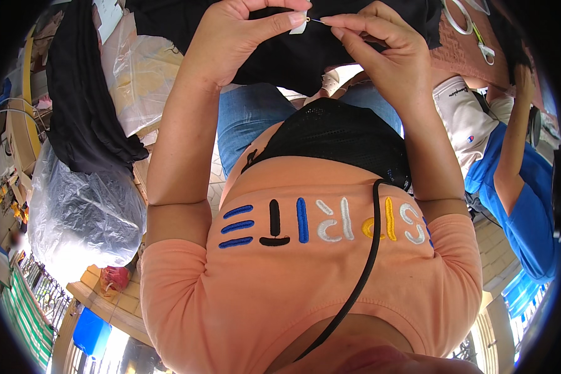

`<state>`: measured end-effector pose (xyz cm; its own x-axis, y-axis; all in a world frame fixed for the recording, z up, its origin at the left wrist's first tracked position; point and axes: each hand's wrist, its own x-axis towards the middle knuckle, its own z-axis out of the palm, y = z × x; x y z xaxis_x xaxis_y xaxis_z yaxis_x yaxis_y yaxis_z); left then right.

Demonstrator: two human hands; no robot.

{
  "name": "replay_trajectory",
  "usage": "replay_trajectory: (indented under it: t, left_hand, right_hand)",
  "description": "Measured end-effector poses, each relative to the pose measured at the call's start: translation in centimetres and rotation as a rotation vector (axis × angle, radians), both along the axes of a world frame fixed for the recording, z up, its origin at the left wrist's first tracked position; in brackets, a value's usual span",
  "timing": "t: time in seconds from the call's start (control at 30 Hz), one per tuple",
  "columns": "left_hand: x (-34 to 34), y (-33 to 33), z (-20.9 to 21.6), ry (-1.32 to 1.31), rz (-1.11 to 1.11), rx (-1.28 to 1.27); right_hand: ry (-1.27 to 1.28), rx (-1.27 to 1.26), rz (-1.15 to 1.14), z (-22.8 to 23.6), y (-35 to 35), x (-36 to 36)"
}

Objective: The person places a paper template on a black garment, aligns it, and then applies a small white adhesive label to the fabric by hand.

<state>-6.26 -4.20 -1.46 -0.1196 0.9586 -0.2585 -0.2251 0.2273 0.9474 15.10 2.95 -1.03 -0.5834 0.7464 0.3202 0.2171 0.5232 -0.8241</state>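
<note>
At the top of the head view, my left hand [246,31] pinches a small white tag [298,28] between thumb and forefinger. Facing it, my right hand [383,47] has thumb and forefinger closed on a thin, dark needle-like pin [316,21]. The pin points left, and its far end is right by the tag; whether it passes through cannot be made out. Black cloth [262,65] spreads beneath both hands and over my knees.
Left of me lie more black cloth [81,93] and a clear plastic bag [84,209]. A co-worker in a blue top [511,199] sits close on the right. Beyond my right hand, a brown tabletop [458,56] holds a white ring [458,19] and small yellow-handled snips [480,37].
</note>
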Motion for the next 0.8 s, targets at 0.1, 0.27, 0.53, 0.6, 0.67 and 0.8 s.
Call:
replay_trajectory:
  t: [0.1, 0.27, 0.53, 0.6, 0.67, 0.8]
  left_hand:
    - [0.0, 0.0, 0.0, 0.005, -0.003, 0.002]
    - [0.1, 0.1, -0.1, -0.009, -0.014, 0.005]
    - [0.1, 0.0, -0.7, -0.108, -0.028, -0.006]
    - [0.3, 0.2, -1.0, -0.01, 0.003, 0.037]
    - [0.6, 0.3, -0.9, 0.087, 0.037, 0.069]
    - [1.4, 0.5, -0.1, 0.256, 0.089, 0.107]
  right_hand:
    - [0.008, -0.007, 0.001, -0.2, 0.1, 0.0]
    - [-0.01, -0.013, -0.011, -0.3, 0.1, 0.1]
    - [0.083, -0.491, 0.008, 0.1, -0.1, -0.8]
    - [0.102, -0.468, 0.018, 0.2, -0.3, -1.1]
    - [0.145, -0.406, 0.047, 0.9, -0.6, -1.6]
    - [-0.037, -0.078, 0.04, 2.2, -0.5, -2.3]
